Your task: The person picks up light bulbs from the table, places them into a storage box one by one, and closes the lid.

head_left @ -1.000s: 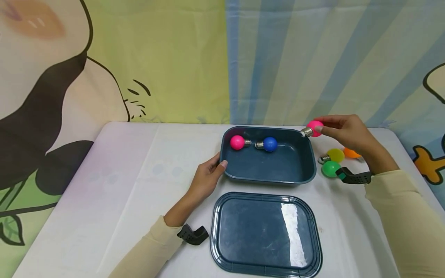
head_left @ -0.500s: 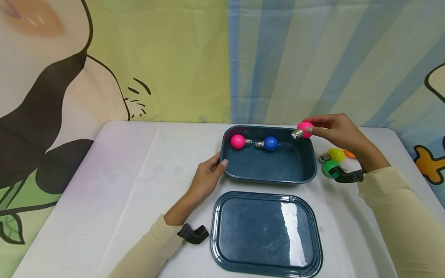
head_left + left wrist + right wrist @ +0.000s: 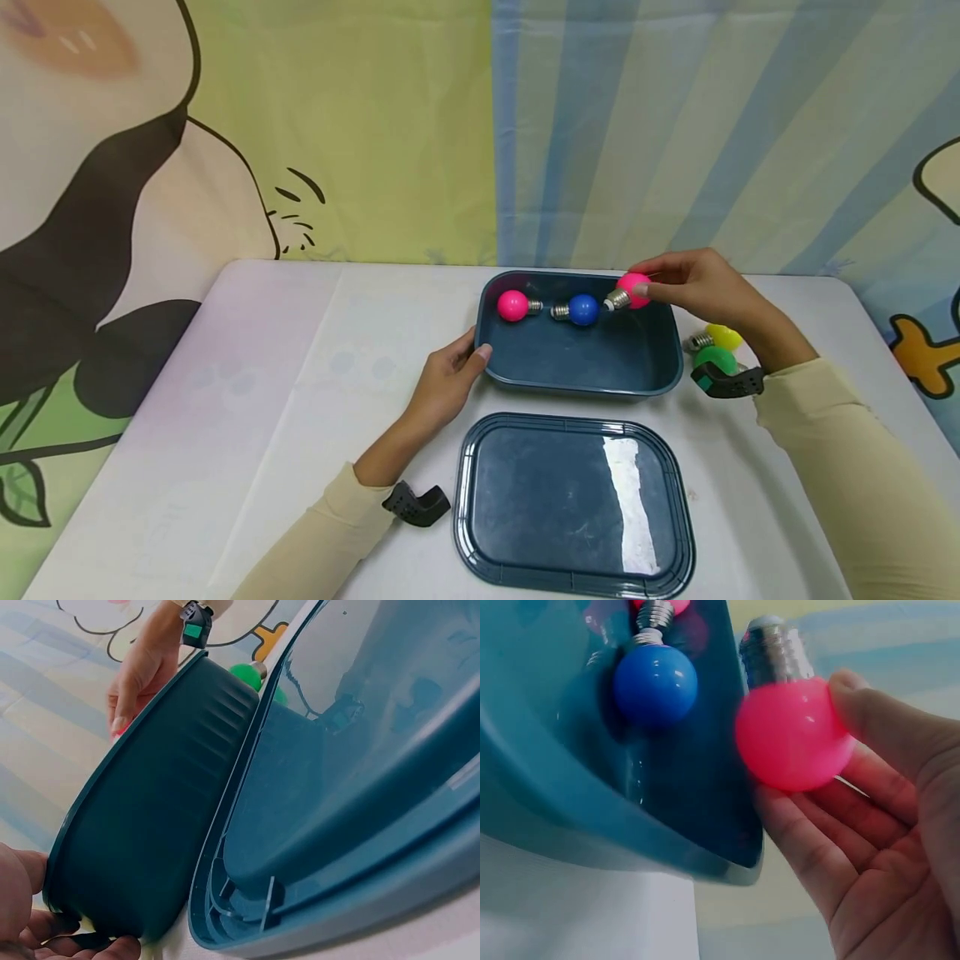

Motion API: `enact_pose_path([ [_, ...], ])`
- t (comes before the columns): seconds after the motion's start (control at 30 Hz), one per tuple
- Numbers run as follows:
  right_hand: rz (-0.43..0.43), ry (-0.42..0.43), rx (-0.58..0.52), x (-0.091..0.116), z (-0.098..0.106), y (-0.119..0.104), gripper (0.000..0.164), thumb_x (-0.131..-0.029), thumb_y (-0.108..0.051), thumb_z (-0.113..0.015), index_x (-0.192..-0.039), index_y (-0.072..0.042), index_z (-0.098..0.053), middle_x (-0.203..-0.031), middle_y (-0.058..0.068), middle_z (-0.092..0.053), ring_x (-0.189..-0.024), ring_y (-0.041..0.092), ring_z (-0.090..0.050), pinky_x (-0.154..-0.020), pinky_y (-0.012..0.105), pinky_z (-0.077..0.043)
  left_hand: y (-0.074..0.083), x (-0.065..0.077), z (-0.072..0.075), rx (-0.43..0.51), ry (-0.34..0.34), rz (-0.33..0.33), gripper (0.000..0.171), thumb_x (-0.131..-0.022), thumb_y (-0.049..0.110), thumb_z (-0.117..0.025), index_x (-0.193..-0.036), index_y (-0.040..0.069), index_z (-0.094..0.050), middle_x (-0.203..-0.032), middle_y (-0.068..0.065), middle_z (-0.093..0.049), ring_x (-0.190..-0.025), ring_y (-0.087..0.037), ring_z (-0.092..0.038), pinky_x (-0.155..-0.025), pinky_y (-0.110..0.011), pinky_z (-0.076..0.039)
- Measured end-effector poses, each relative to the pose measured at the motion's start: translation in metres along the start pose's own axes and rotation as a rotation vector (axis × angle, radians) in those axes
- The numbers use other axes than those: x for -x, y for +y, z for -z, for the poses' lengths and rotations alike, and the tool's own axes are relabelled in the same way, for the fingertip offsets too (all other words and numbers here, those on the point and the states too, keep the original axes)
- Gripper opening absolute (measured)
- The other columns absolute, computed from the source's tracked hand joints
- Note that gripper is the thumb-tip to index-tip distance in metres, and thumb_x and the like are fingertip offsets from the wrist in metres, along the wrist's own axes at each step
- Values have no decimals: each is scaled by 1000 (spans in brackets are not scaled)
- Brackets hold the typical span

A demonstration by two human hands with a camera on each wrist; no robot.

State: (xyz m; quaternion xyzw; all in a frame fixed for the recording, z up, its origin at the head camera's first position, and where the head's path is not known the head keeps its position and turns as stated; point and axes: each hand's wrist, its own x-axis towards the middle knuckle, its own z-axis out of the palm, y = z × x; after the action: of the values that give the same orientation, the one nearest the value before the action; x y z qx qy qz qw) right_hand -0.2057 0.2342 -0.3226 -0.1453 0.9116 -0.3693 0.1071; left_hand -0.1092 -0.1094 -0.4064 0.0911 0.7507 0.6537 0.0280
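Observation:
A pink light bulb [image 3: 795, 739] is pinched between the thumb and fingers of my right hand [image 3: 697, 287], its metal screw base pointing left. In the head view it overlaps the back right part of a dark blue-green plastic box [image 3: 577, 362]. Inside the box, along its back wall, lie another pink bulb [image 3: 513, 306] and a blue bulb [image 3: 583, 310], their bases facing each other. My left hand [image 3: 442, 383] grips the box's left end, thumb at the rim and fingers curled under the outside, as the left wrist view shows.
In front of the box lies its matching lid [image 3: 555, 500], flat on the white table [image 3: 285, 400]. A yellow bulb [image 3: 723, 337] and a green bulb [image 3: 715, 360] rest right of the box, partly behind my right wrist. A printed cloth [image 3: 412, 133] hangs behind the table.
My right hand has carried the pink bulb leftward, from the box's right rim to over its back right part. The orange bulb is now hidden behind that arm. My left hand has stayed put.

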Motion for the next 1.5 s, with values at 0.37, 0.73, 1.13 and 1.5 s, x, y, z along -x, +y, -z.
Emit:
enact_pose_path([
  [0.37, 44, -92, 55, -5, -12, -2, 33, -94, -19, -68, -122, -2, -67, -111, 15, -68, -95, 29, -64, -84, 39, -56, 2, 1, -1, -3, -2, 8, 54, -102, 24, -54, -145, -4, -39, -145, -17, -43, -134, -24, -41, -104, -31, -39],
  [0.73, 63, -190, 80, -11, -12, -6, 38, -94, -24, -67, -123, 1, -65, -102, 10, -71, -99, 29, -66, -89, 47, -53, 2, 1, -1, 0, -4, -5, 55, -101, 27, -55, -145, -4, -40, -145, -17, -44, -134, -23, -41, -103, -27, -40],
  [1.13, 83, -220, 139, -19, -19, -10, 32, -94, -14, -67, -119, 5, -66, -98, 11, -72, -97, 30, -65, -89, 48, -52, 2, 2, -3, 4, -5, -5, 55, -102, 27, -55, -145, -4, -39, -145, -16, -44, -134, -22, -41, -103, -26, -40],
  [1.5, 47, -218, 172, -23, -23, -7, 39, -93, -26, -69, -117, 4, -68, -91, 6, -71, -84, 24, -59, -78, 38, -51, 2, -1, -5, 12, -17, -19, 57, -101, 27, -55, -145, -4, -38, -146, -17, -42, -135, -23, -41, -102, -26, -40],
])
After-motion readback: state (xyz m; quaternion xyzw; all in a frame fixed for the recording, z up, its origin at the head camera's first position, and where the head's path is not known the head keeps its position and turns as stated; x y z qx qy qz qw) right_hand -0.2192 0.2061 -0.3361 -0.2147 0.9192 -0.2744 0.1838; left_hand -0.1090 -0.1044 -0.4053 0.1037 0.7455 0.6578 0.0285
